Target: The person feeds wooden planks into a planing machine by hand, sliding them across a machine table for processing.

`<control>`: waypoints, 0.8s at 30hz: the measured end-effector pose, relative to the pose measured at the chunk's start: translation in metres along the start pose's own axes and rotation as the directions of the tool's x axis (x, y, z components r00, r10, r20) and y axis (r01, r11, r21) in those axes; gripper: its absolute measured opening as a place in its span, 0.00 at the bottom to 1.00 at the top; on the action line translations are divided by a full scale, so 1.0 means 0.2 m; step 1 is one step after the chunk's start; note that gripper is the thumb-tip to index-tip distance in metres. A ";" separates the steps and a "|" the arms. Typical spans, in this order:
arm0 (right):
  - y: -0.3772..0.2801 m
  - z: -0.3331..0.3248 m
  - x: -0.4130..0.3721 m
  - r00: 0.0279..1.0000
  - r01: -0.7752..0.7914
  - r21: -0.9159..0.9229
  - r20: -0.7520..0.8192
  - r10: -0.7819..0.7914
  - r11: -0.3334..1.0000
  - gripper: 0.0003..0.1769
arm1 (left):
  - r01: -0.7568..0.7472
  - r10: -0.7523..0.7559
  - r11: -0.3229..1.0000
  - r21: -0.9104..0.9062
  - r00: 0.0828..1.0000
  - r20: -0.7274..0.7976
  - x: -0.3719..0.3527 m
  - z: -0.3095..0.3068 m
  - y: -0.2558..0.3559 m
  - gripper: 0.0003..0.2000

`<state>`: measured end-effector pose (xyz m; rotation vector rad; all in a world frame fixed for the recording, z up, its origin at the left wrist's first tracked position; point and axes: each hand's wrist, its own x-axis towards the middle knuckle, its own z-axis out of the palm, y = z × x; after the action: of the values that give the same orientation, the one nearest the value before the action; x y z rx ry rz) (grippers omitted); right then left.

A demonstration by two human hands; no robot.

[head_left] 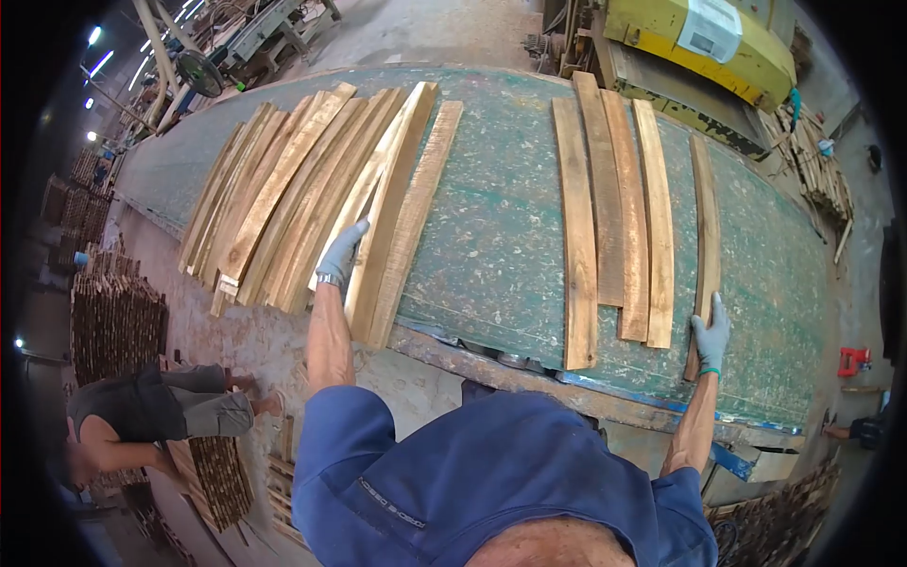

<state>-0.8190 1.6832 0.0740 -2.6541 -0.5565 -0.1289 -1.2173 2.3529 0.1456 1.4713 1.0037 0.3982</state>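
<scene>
My left hand [342, 253], in a grey glove, grips a pale wooden plank [385, 203] at the right side of a row of planks. Its fingertips reach along the plank's side, and part of the grip is hidden. To the right of it lies another rough plank [420, 213]. My right hand [710, 338], also gloved, is closed around the near part of a narrow plank [705, 217] at the far right. Several planks [578, 236] lie side by side between my hands, closer to the right one.
The planks rest on a worn green table [501, 236]. A yellow machine [704, 42] stands beyond its far right edge. At lower left another person [142, 406] bends over stacked wood [217, 477]. More wood stacks [113, 317] stand at left.
</scene>
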 end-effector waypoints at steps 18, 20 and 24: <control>-0.58 0.20 0.39 0.997 -0.050 -0.092 -0.062 0.045 0.995 0.40 | 0.090 0.286 0.496 0.864 0.922 -0.260 0.16 1.12 0.10 0.34; -0.67 0.15 0.33 0.999 -0.019 -0.089 -0.030 0.016 0.996 0.43 | 0.012 0.311 0.541 0.841 0.926 -0.213 0.24 1.35 0.09 0.35; -0.75 0.11 0.13 0.996 -0.083 -0.142 -0.045 0.077 0.986 0.47 | -0.096 0.357 0.562 0.822 0.924 -0.137 0.17 1.72 0.16 0.35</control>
<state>-0.8553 1.8264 0.1170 -2.8028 -0.4426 -0.2043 -0.9279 2.1658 0.0996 2.4631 1.3222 0.3625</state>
